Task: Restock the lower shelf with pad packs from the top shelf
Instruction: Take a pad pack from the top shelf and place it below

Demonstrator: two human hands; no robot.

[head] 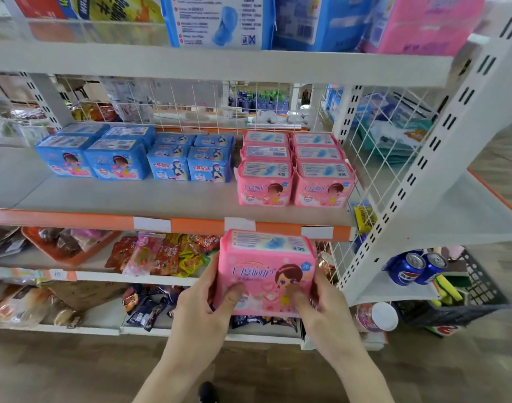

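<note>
The left hand (202,309) and the right hand (327,318) together grasp one pink pad pack (266,271), each hand curled round a side, with both thumbs pressed on the printed front face. The pack is held upright in the air, in front of the shelving and just below the orange front edge of the lower shelf (132,196), so it rests on no shelf. On that lower shelf, towards the right, stand two rows of matching pink packs (292,170), three deep, touching one another. Left of them sit smaller blue packs (190,161), and further left wider blue packs (91,152), with bare shelf in front of all of them. A white wire grid backs this level. Above, the top shelf (190,62) carries a large blue pack (219,21) and, at its right end, a large pink pack (423,24). Below the held pack, the next level down holds red and yellow snack packets (167,254) and an orange tray (59,245). To the right of the shelving stands a dark basket (467,301), with blue drink cans (411,266) beside it.
</note>
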